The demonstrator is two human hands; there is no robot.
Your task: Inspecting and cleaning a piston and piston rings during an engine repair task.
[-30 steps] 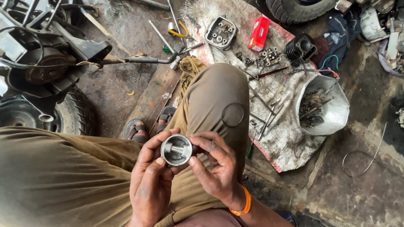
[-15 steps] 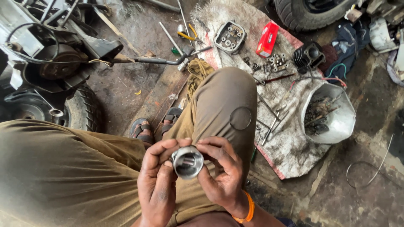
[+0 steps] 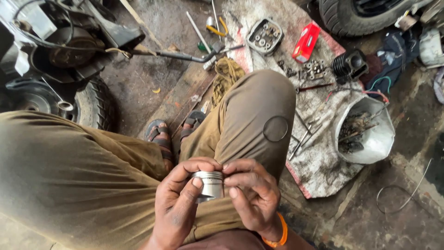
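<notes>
A shiny metal piston (image 3: 209,184) with grooved rings sits between both my hands, held on its side over my lap. My left hand (image 3: 178,206) wraps it from the left, thumb on its lower rim. My right hand (image 3: 252,194), with an orange band at the wrist, pinches its right end with the fingertips. A thin metal ring (image 3: 275,128) rests on my right knee, just beyond the hands.
A dirty cloth (image 3: 319,166) on the floor carries a cylinder head (image 3: 264,36), a red box (image 3: 306,42), a black finned cylinder (image 3: 350,65), small parts and tools. A white bag of scrap bits (image 3: 365,134) stands right. A dismantled scooter with its wheel (image 3: 92,104) lies left.
The piston has been turned from open end facing me to lying on its side. Both hands have shifted slightly with it, and the view has drifted.
</notes>
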